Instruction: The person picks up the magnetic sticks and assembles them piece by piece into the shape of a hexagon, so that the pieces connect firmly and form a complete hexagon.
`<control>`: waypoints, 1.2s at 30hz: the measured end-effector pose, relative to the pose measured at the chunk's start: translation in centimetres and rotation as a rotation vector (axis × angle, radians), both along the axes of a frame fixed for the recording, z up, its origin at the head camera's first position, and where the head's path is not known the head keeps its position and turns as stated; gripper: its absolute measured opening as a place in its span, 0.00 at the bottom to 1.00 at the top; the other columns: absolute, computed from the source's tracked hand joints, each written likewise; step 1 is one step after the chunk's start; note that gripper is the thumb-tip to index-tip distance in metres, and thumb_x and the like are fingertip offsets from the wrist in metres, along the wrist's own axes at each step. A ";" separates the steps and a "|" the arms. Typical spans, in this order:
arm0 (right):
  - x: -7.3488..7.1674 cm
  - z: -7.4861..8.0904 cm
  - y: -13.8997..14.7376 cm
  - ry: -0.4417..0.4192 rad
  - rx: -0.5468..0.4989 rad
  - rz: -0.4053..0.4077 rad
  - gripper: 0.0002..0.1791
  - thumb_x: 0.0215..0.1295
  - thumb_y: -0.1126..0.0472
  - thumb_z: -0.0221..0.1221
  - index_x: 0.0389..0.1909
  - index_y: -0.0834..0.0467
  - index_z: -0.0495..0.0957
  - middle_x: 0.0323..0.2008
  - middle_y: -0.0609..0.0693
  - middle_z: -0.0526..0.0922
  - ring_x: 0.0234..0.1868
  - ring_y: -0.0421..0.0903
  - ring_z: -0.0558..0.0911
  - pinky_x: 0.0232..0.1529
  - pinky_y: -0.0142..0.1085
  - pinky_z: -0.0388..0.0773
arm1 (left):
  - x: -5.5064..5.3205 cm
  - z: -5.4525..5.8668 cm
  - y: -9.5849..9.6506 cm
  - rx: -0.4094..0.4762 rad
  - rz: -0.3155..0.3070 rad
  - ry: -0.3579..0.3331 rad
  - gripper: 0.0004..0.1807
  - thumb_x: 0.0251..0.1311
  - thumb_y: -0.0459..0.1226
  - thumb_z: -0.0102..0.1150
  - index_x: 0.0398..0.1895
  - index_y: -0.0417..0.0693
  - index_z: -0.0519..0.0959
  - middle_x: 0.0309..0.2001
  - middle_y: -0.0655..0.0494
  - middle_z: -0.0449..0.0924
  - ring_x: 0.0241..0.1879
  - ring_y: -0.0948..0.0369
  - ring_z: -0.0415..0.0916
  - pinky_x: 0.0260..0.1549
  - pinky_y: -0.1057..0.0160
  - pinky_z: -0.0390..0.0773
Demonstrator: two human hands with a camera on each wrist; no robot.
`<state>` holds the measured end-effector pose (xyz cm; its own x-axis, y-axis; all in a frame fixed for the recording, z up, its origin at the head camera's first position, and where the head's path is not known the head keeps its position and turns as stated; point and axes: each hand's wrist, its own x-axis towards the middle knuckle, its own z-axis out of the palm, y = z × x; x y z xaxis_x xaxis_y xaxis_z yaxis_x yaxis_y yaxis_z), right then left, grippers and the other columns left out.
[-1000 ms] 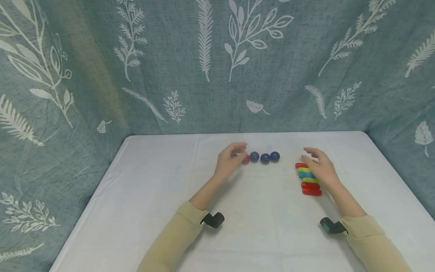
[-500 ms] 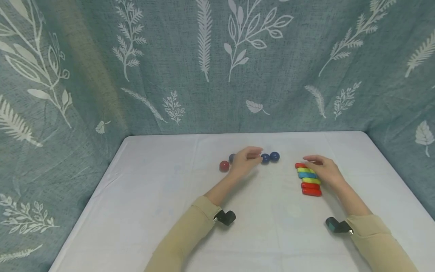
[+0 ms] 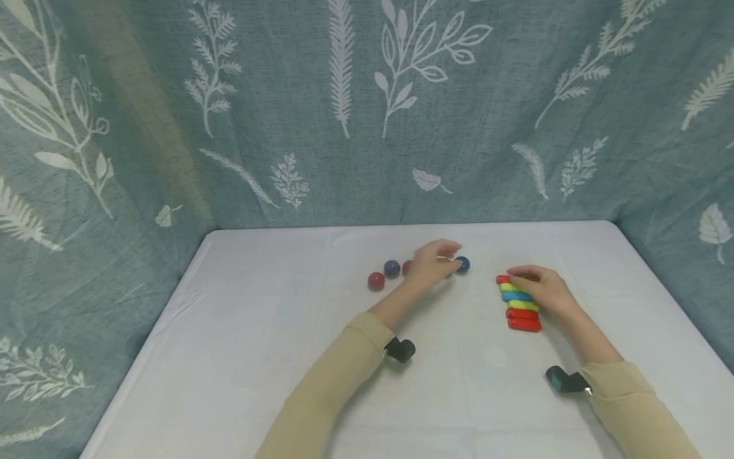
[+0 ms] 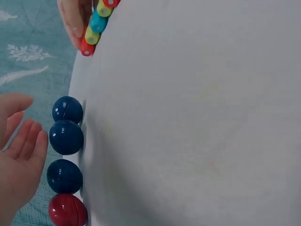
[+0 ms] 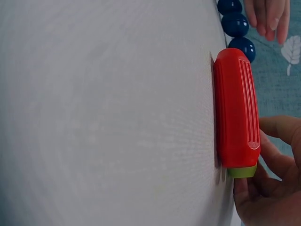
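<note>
In the head view, my left hand [image 3: 431,264] hovers over the right part of a row of shiny balls at the back of the table. Its relaxed fingers are beside the blue balls [image 4: 67,137] in the left wrist view, with nothing held. A red ball [image 3: 376,281] ends the row at left; another red ball [image 3: 407,267] is partly covered by the hand. My right hand [image 3: 539,288] rests its loosely bent fingers at the far end of a stack-like row of short plastic bars, red, yellow-green and blue. The nearest red bar [image 5: 236,108] has ridged sides.
A white cloth covers the table [image 3: 275,331]. Behind it hangs a grey-green curtain [image 3: 321,185] with white leaf prints, right at the back edge. A black wrist camera [image 3: 399,350] is strapped at the left sleeve, another black camera [image 3: 564,380] at the right.
My left hand has moved right along the row of balls, uncovering the left ones. My right hand has come down closer to the bars, which stay in place.
</note>
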<state>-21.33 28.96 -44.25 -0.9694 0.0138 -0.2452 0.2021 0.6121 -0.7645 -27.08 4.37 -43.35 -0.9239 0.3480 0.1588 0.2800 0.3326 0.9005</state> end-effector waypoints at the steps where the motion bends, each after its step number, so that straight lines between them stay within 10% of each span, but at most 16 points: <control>1: 0.0 0.0 0.0 -0.001 0.003 -0.002 0.30 0.73 0.46 0.50 0.65 0.63 0.68 0.64 0.67 0.67 0.58 0.61 0.68 0.59 0.53 0.69 | -0.2 0.0 0.2 -0.019 -0.002 0.011 0.19 0.58 0.30 0.65 0.54 0.41 0.79 0.52 0.48 0.81 0.51 0.57 0.79 0.47 0.73 0.75; 18: -0.1 -0.4 0.2 0.014 0.017 0.002 0.28 0.73 0.47 0.50 0.63 0.63 0.71 0.63 0.66 0.69 0.56 0.60 0.69 0.58 0.53 0.69 | -1.2 -0.1 1.6 -0.449 -0.122 0.158 0.21 0.63 0.38 0.62 0.59 0.46 0.76 0.57 0.51 0.77 0.59 0.57 0.72 0.59 0.65 0.67; 36: -0.3 -0.6 0.6 -0.020 0.001 -0.019 0.29 0.73 0.47 0.50 0.65 0.63 0.70 0.65 0.66 0.67 0.60 0.61 0.68 0.61 0.54 0.67 | -1.5 -0.1 2.0 -0.607 -0.144 0.220 0.20 0.63 0.38 0.63 0.58 0.48 0.78 0.57 0.52 0.77 0.61 0.56 0.71 0.61 0.64 0.65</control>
<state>-21.65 29.60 -44.88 -0.9638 0.0326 -0.2646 0.2292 0.6085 -0.7597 -28.57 6.32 -43.46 -0.8301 0.5526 0.0753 0.5156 0.7089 0.4813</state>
